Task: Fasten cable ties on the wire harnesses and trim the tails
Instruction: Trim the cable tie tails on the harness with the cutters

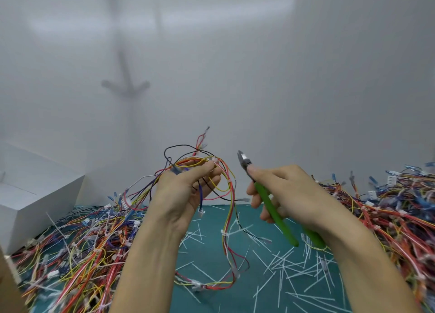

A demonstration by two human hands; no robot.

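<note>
Red, yellow and black wires of one harness (232, 196) loop up from the left hand (183, 192) at centre, its thumb and half-curled fingertips pinching the bundle; a white cable tie (224, 233) sits on the strands hanging toward 6 o'clock; the right hand (287, 190), at 3 o'clock of it, wraps its fingers round green-handled cutters (270, 206) (blades aimed at 11 o'clock, too blurred to tell if parted); cut tails (294, 268) litter the teal mat (211, 220); one harness heap (77, 244) at 8 o'clock and a second heap (388, 209) at 3 o'clock are cut off by the frame.

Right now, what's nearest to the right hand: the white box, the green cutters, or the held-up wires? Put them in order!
1. Green-handled cutters: gripped in the right hand itself.
2. Wire harness: just to its left, held by the left hand.
3. White box: far left.
</note>
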